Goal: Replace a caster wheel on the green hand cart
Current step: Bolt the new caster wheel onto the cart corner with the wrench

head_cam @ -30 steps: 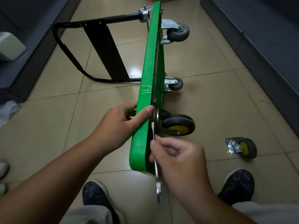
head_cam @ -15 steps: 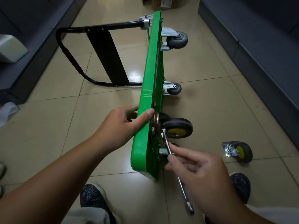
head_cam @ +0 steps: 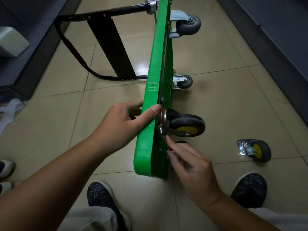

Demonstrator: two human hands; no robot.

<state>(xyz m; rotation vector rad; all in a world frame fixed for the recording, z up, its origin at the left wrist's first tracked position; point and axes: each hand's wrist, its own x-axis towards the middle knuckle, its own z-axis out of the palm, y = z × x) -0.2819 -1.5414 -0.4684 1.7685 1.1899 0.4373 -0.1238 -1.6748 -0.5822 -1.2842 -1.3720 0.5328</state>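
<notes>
**Inspector:** Position of the cart?

**Recorder:** The green hand cart stood on its long edge on the tiled floor, running away from between the two hands. Its black handle lay folded out beyond the left hand.

**Inspector:** Left hand?

**Recorder:** The left hand grasped the deck's upper edge, thumb over the wheel side, fingers curled round the opposite face.

**Inspector:** Right hand?

**Recorder:** The right hand pinched a wrench between thumb and fingertips, with most of the shaft hidden under the hand. The wrench head sat at the plate of the mounted caster, which had a black tyre and yellow hub, just past the right fingertips and just beside the left thumb.

**Inspector:** Other wheels?

**Recorder:** A loose caster lay on the floor right of the right hand, apart from the cart. Two grey casters sat on the deck well beyond both hands.
</notes>
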